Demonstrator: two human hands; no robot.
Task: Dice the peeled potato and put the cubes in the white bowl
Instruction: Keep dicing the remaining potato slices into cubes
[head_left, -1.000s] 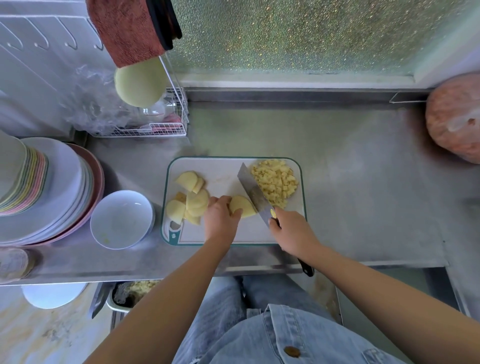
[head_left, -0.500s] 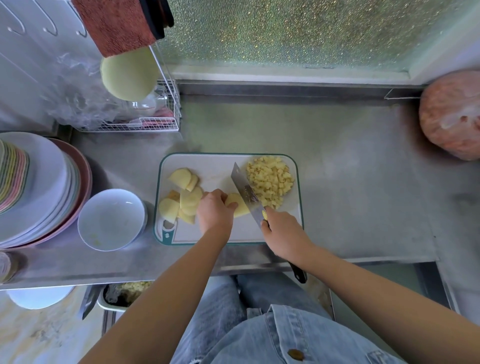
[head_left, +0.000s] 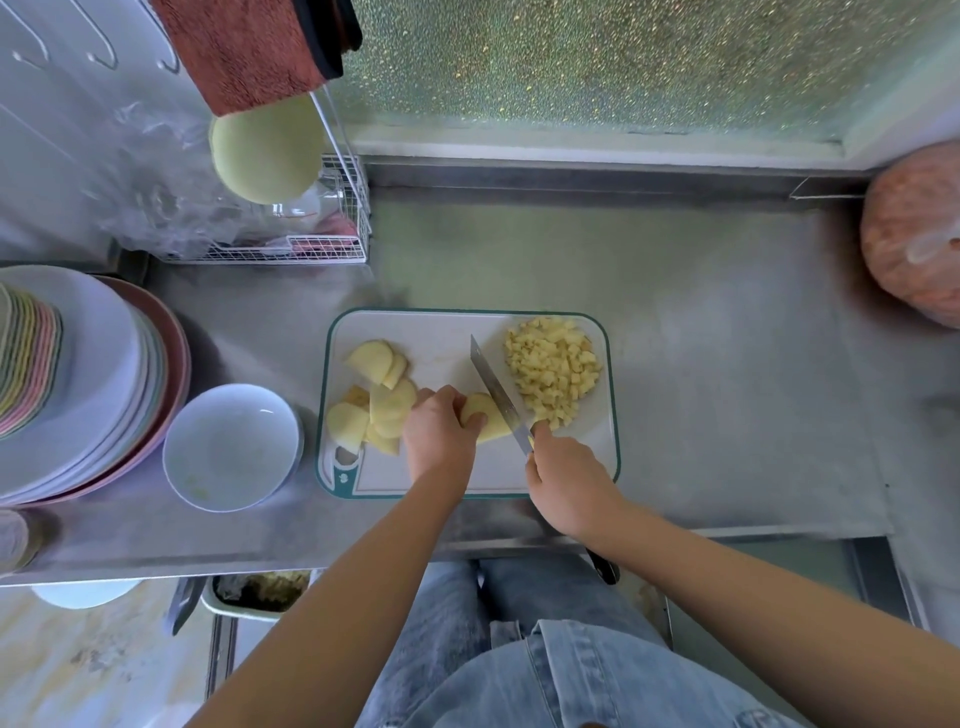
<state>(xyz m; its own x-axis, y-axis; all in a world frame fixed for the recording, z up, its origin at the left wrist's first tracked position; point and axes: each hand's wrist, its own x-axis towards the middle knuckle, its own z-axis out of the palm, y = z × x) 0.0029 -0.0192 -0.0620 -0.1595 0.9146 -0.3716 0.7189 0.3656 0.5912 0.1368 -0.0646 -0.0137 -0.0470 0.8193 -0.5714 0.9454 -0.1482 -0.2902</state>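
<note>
**Q:** status on the potato?
**Me:** about half done, by my estimate. The diced pile (head_left: 553, 371) sits at the far right corner of the cutting board (head_left: 519, 478). There are no cubes in the white bowl (head_left: 228, 452) yet. It's on the counter (head_left: 701, 364) just left of the board.

**Q:** what's uncut?
**Me:** a heap of slices (head_left: 382, 400) on the board's left side, plus the chunk (head_left: 488, 423) I'm working on mid-board.

**Q:** hands?
**Me:** my left hand (head_left: 439, 434) is curled over the chunk, thumb on top, pinning it down. My right hand (head_left: 569, 475) is wrapped around the handle of the knife (head_left: 496, 392). The blade points away from me, with its edge at the chunk's right side, between chunk and cubes.

**Q:** remaining steps?
**Me:** finish this chunk, cut the slices into strips and then cubes, and move everything to the bowl. The transfer hasn't started, so that whole stage is open.

**Q:** risks?
**Me:** my left fingertips are close to the blade. The cube pile is also near the board's right edge, so a few could roll onto the counter.
</note>
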